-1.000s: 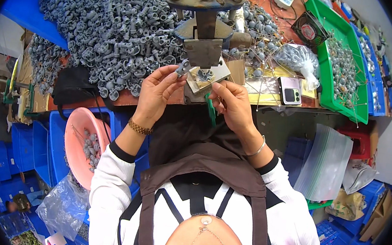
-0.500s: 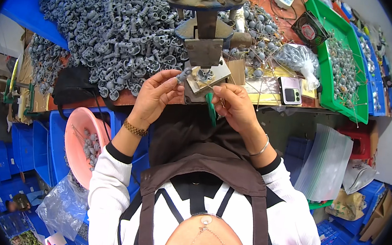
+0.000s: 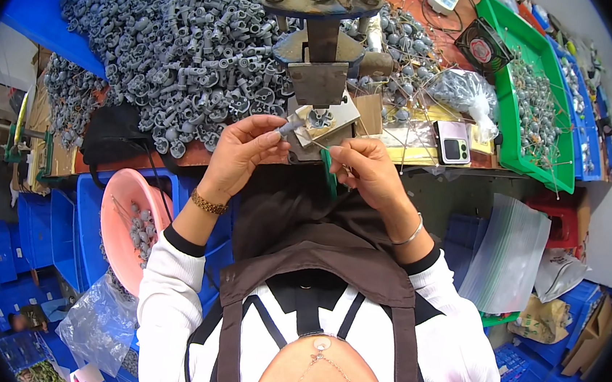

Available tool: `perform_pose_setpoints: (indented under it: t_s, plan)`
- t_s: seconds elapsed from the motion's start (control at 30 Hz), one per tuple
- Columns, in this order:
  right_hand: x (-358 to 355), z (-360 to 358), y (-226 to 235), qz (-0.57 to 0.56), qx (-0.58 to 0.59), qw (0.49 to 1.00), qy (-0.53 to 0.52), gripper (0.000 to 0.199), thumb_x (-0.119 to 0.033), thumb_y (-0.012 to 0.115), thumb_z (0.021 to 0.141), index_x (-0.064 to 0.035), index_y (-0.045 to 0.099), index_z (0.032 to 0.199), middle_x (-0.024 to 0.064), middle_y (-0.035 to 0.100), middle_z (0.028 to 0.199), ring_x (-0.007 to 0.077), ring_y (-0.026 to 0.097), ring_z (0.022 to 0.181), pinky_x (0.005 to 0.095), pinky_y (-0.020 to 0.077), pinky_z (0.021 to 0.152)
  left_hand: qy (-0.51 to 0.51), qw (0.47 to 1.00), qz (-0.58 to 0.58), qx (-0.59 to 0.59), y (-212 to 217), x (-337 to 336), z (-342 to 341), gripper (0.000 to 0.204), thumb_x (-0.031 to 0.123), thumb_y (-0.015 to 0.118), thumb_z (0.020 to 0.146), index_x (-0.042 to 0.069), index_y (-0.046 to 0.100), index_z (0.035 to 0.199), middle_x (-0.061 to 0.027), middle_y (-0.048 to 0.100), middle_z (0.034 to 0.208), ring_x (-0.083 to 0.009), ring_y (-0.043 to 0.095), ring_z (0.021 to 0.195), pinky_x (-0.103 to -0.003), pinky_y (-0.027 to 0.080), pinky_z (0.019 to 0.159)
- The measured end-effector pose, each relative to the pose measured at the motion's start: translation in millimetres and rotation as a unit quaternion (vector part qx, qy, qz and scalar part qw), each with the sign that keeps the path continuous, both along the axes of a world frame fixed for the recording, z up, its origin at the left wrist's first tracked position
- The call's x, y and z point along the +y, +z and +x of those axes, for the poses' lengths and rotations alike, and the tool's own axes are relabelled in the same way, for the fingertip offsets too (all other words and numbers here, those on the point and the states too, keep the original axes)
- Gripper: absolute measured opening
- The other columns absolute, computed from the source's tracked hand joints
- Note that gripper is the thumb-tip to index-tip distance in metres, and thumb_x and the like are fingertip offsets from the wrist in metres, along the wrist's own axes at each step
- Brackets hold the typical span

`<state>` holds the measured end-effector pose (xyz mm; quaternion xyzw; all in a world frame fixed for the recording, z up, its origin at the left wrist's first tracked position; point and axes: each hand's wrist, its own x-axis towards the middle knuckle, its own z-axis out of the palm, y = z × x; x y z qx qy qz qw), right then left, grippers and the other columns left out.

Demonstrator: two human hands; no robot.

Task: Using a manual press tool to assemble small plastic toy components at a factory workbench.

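A small grey plastic part (image 3: 290, 127) is pinched between the thumb and forefinger of my left hand (image 3: 245, 151), just left of the press fixture. My right hand (image 3: 370, 170) is closed, fingertips together, to the right and a little nearer to me. A thin strand seems to run toward its fingers, but what they hold is too small to make out. Between and beyond my hands, a metal block (image 3: 341, 119) carries another grey piece (image 3: 320, 118). The press head (image 3: 317, 83) hangs above it. A green handle (image 3: 328, 172) shows beside my right fingers.
A large heap of grey plastic parts (image 3: 187, 50) covers the table's left. To the right lie a phone (image 3: 453, 143), a clear bag of parts (image 3: 467, 92), a fan (image 3: 483, 45) and a green tray (image 3: 516, 155). A pink basin (image 3: 118, 211) stands at lower left.
The grey part in my left hand has tilted and come slightly nearer to me. My right fingers have dropped a little and curled in more.
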<state>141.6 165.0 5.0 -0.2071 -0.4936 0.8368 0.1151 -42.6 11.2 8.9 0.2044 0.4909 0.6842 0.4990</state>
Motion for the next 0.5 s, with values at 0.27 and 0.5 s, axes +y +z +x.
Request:
perform_pose_setpoints:
  t_s: [0.27, 0.5]
  plan:
    - [-11.5, -14.5, 8.9, 0.148, -0.046, 0.986, 0.066, 0.02, -0.021, 0.066, 0.088, -0.0032, 0.061, 0.078, 0.0006, 0.061, 0.064, 0.0018, 0.048, 0.051, 0.0178, 0.0325, 0.043, -0.115, 0.956, -0.01, 0.271, 16.0, 2.3, 6.9, 0.021, -0.002, 0.055, 0.09, -0.004, 0.063, 0.109, -0.009, 0.067, 0.1, -0.0144, 0.066, 0.087, -0.026, 0.054, 0.078]
    - [-4.0, -9.4, -12.5, 0.245, 0.052, 0.959, -0.134, 0.008, -0.008, 0.059, 0.091, -0.0025, 0.054, 0.095, 0.0008, 0.061, 0.074, 0.0033, 0.054, 0.06, 0.0165, 0.0422, 0.053, -0.038, 0.93, 0.008, 0.366, 28.6, -14.7, 7.4, 0.027, -0.006, 0.043, 0.093, -0.006, 0.061, 0.113, -0.0114, 0.067, 0.104, -0.0162, 0.065, 0.093, -0.028, 0.054, 0.08]
